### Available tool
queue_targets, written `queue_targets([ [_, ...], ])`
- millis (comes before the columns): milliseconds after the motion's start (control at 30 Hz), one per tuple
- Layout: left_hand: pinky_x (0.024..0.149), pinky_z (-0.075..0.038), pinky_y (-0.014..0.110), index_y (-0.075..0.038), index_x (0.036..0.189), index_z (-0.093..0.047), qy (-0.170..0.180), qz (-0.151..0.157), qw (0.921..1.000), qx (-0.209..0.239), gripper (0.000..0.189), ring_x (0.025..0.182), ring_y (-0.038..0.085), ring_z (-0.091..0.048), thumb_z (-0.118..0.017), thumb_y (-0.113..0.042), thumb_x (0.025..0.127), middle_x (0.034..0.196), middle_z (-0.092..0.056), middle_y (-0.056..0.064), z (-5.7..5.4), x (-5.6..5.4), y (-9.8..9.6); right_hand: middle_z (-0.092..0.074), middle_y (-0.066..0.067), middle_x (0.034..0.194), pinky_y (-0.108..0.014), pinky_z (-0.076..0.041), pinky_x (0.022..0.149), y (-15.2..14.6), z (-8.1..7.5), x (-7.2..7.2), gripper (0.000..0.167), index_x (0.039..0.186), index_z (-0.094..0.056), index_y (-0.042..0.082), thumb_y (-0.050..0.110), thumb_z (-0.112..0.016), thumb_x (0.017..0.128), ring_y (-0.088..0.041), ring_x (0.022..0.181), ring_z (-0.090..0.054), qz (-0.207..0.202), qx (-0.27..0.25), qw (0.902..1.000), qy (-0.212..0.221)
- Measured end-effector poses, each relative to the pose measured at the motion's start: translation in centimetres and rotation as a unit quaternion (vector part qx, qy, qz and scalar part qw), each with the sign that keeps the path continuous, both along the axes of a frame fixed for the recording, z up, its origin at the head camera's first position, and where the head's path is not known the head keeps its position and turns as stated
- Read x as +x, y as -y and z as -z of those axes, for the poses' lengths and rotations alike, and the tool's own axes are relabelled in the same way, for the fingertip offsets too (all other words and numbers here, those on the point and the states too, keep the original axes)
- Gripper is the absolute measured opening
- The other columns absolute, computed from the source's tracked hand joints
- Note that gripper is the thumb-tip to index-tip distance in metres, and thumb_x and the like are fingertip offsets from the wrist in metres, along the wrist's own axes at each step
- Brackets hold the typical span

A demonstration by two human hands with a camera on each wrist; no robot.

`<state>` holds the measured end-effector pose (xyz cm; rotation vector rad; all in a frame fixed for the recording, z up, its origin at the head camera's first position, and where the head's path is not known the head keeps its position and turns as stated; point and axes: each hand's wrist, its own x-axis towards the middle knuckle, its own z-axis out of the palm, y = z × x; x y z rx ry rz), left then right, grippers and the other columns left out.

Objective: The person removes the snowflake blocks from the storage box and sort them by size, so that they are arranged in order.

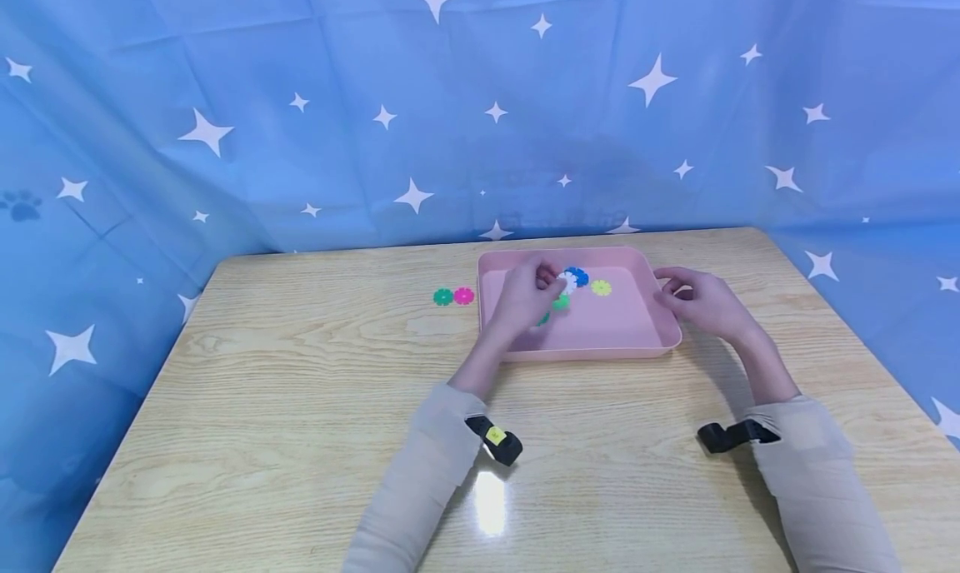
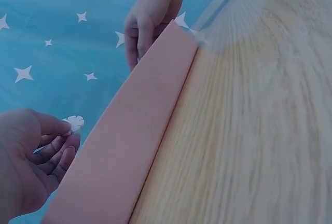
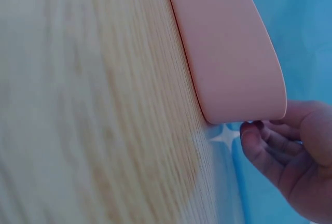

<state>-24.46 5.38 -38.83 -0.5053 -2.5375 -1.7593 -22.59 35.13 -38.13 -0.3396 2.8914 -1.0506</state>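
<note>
My left hand point(image 1: 523, 294) is over the pink tray point(image 1: 592, 340), thumb and fingers pinching a white flower-shaped plastic disc point(image 2: 75, 124). Close by in the tray are a blue disc point(image 1: 578, 276), a yellow disc point(image 1: 602, 287), a light green disc point(image 1: 561, 302) and a green disc point(image 1: 543, 318), the last partly covered by the hand. At the tray's right end, my right hand point(image 1: 701, 302) grips the rim with bent fingers. The left wrist view shows the tray's front wall hiding what lies inside.
Left of the tray, a green disc point(image 1: 443, 296) and a pink disc point(image 1: 464, 296) lie side by side on the wooden table point(image 1: 300, 406). A blue star-patterned cloth point(image 1: 337, 82) hangs behind the table. The tray stands near the table's far edge.
</note>
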Motion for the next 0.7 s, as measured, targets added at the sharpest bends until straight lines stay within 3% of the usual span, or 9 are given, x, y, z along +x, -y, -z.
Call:
queue_targets([
  [467,0.077,-0.052,0.023,0.001,0.108,-0.064,-0.051,-0.012,0.997,0.057,0.012,0.083,0.02,-0.06,-0.064,0.0,0.096,0.091,-0.062,0.01,-0.6,-0.6,3.9,-0.063,-0.018,0.101,-0.023,-0.048,0.058,-0.1,0.1,-0.1,0.045,0.139,-0.052,-0.006,0.018,-0.061,0.102,-0.011,0.075,-0.061,0.002,0.0,1.0,0.001],
  [700,0.081,-0.051,0.025,-0.002,0.111,-0.061,-0.026,-0.047,0.9964,0.066,0.015,0.088,0.019,-0.058,-0.064,0.0,0.096,0.095,-0.061,0.009,-0.7,-0.6,5.9,-0.063,-0.018,0.102,-0.022,-0.047,0.058,-0.2,0.3,-0.2,0.044,0.139,-0.052,-0.005,0.018,-0.06,0.102,-0.012,0.076,-0.061,0.004,0.004,1.0,0.002],
])
